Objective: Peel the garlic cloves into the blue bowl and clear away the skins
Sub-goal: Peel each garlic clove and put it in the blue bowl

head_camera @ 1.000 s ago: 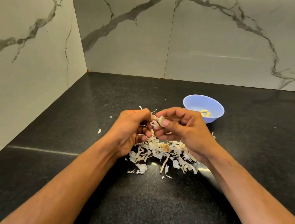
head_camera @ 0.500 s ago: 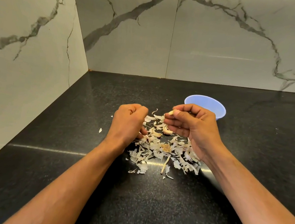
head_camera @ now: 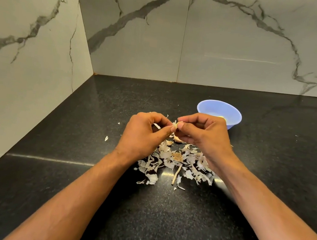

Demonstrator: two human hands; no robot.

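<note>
Holding peeled garlic (head_camera: pixel 222 118), blue bowl (head_camera: pixel 211 107).

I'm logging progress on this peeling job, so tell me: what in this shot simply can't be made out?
- Head view: blue bowl contents; the right hand covers the near part, so cloves can't be counted.
- Garlic clove pinched between both hands; fingers hide how much skin remains.
- Left hand hides part of the skins pile.
- Unpeeled cloves among the skins: too small to tell.

We see a speckled black tabletop (head_camera: pixel 67 168) meeting grey-veined marble wall panels (head_camera: pixel 243 40) in a corner.
</note>
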